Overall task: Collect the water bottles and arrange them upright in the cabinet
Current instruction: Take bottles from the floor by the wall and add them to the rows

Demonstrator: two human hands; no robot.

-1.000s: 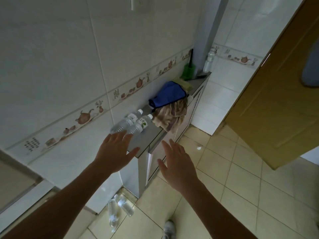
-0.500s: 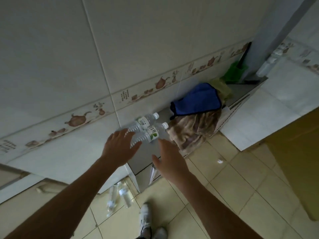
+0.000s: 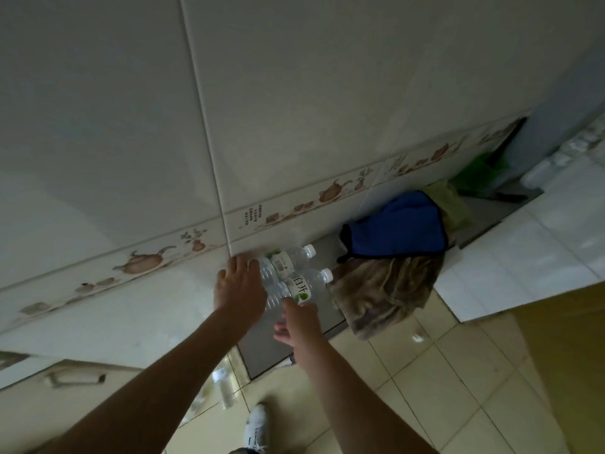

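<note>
Two clear water bottles with white caps lie on their sides on the grey cabinet top (image 3: 262,348), side by side against the wall. The far bottle (image 3: 289,258) lies nearest the tiles; the near bottle (image 3: 302,286) has a green-and-white label. My left hand (image 3: 239,285) reaches over the bottles' bases with fingers spread, touching or just above them. My right hand (image 3: 299,321) comes in below the near bottle, its fingertips at the label. Neither hand holds anything. Two more bottles (image 3: 226,386) lie on the floor beside the cabinet.
A blue cloth (image 3: 396,226) and a brown towel (image 3: 383,293) are heaped on the cabinet top just right of the bottles. Green items (image 3: 478,173) stand further back by a grey pillar. My shoe (image 3: 257,429) is on the tiled floor.
Both hands have moved forward onto the two lying bottles. My view has swung closer and tilted down toward the cabinet top.
</note>
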